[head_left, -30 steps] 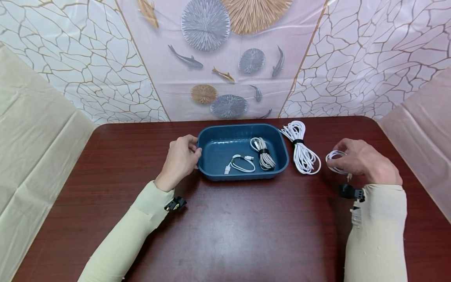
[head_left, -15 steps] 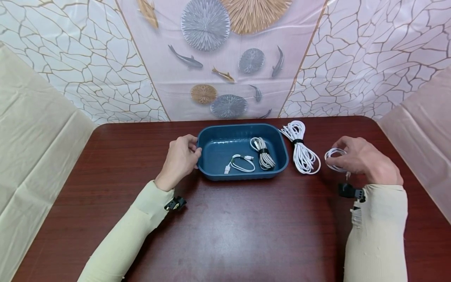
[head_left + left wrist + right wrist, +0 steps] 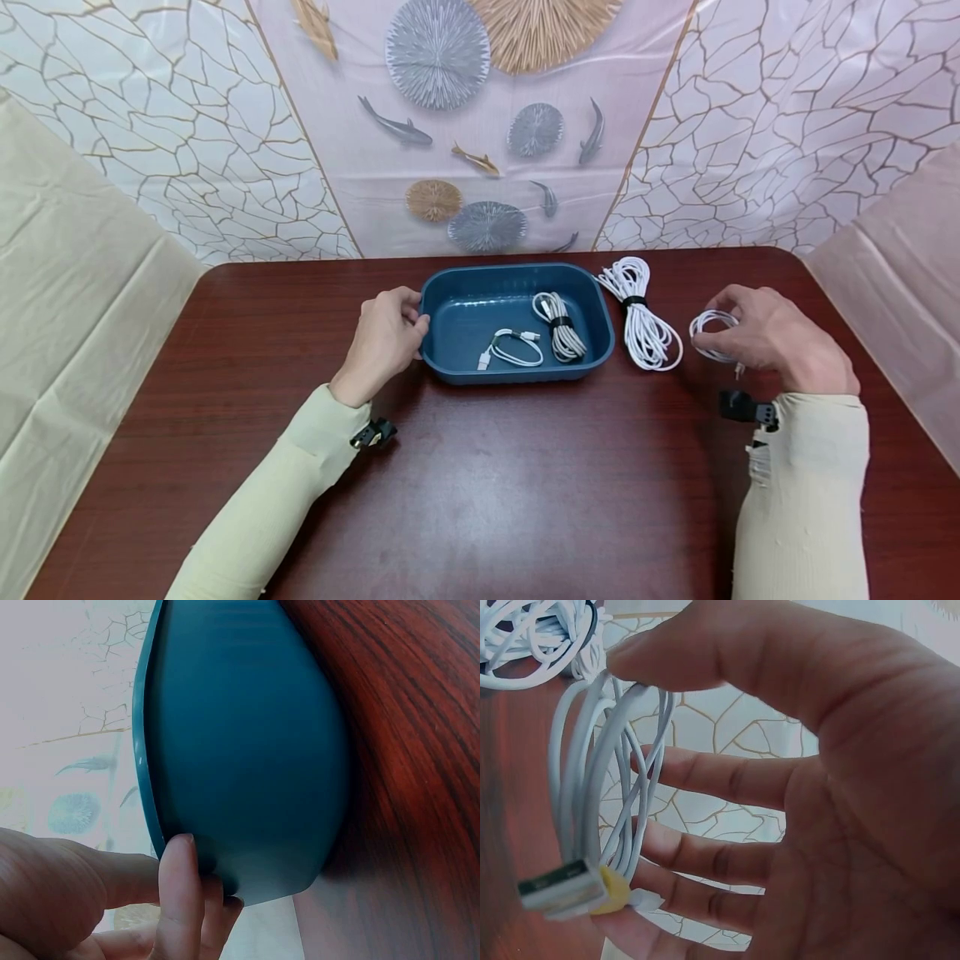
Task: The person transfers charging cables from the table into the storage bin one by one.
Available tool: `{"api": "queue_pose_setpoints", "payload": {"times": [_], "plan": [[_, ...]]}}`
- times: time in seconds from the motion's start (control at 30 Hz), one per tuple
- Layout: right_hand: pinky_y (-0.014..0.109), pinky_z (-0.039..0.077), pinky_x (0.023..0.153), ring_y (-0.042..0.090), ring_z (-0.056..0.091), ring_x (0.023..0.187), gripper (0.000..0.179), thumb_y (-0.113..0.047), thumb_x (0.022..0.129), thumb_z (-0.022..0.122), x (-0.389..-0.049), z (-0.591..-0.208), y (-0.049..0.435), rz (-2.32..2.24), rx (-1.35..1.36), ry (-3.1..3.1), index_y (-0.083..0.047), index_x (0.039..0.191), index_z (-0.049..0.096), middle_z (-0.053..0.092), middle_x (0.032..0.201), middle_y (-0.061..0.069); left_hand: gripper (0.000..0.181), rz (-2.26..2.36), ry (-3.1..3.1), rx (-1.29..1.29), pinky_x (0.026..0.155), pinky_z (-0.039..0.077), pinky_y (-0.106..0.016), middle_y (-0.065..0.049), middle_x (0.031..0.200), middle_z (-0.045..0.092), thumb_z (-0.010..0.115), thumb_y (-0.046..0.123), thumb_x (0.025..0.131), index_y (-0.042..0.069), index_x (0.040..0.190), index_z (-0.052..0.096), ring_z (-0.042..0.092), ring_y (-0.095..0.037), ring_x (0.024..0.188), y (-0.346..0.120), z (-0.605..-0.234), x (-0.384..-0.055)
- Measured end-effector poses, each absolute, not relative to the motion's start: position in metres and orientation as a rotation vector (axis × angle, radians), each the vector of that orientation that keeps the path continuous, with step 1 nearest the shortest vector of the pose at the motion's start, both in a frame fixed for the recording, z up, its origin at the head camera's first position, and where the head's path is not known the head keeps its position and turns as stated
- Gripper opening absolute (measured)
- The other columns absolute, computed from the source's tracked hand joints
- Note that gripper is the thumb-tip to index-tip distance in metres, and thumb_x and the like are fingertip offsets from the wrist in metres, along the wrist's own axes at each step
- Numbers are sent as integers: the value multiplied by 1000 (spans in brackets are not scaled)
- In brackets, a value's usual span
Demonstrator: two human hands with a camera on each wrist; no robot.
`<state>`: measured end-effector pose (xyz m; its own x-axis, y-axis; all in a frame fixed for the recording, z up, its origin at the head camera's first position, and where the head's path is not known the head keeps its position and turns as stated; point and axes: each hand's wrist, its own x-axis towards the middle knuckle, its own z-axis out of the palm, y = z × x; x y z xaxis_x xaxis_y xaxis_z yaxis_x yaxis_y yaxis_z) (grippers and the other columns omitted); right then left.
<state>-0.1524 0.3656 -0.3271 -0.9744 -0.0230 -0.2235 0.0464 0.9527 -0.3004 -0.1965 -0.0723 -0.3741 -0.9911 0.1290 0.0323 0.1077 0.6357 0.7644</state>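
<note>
My left hand (image 3: 386,337) grips the left rim of a blue plastic bin (image 3: 517,377); in the left wrist view the thumb and fingers pinch the bin's wall (image 3: 247,750). Inside the bin lie a short white USB cable (image 3: 517,362) and a greyish coiled cable (image 3: 566,342) with a black strap. At the right, my right hand (image 3: 780,337) holds a coiled white USB cable (image 3: 707,320) between thumb and fingers. The right wrist view shows its metal USB plug (image 3: 562,889) hanging at the coil's lower end, beside a yellow piece.
A larger white cable bundle (image 3: 647,329) with a black strap lies on the table between the bin and my right hand. The dark red wooden table (image 3: 480,483) ends at a patterned backdrop (image 3: 480,167), with cream cloth (image 3: 75,275) along the sides.
My right hand has shifted slightly up and left with the coiled USB cable. My left hand and the bin stay in place.
</note>
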Motion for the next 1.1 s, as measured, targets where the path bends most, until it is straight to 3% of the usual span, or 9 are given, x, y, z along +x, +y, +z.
{"api": "queue_pose_setpoints", "payload": {"times": [0.27, 0.47, 1.1], "plan": [[34, 49, 72, 32, 65, 93, 57, -38, 91, 73, -152, -325, 361, -487, -3, 2909, 1, 129, 58, 65, 113, 30, 34, 1308, 2825, 201, 52, 61, -27, -18, 95, 68, 64, 7, 98, -6, 130, 62, 69, -16, 55, -72, -374, -197], [43, 51, 75, 38, 61, 100, 58, -39, 91, 72, -151, -325, 360, -482, 17, 2914, 1, 130, 58, 62, 115, 31, 34, 1307, 2831, 206, 51, 61, -27, -18, 95, 68, 64, 7, 98, -6, 130, 62, 69, -16, 55, -72, -374, -197], [37, 49, 72, 35, 61, 97, 57, -39, 91, 71, -152, -323, 356, -480, -9, 2944, 1, 131, 61, 63, 110, 27, 33, 1314, 2826, 206, 51, 61, -27, -17, 95, 68, 64, 7, 98, -5, 128, 63, 68, -15, 54, -72, -375, -196]]}}
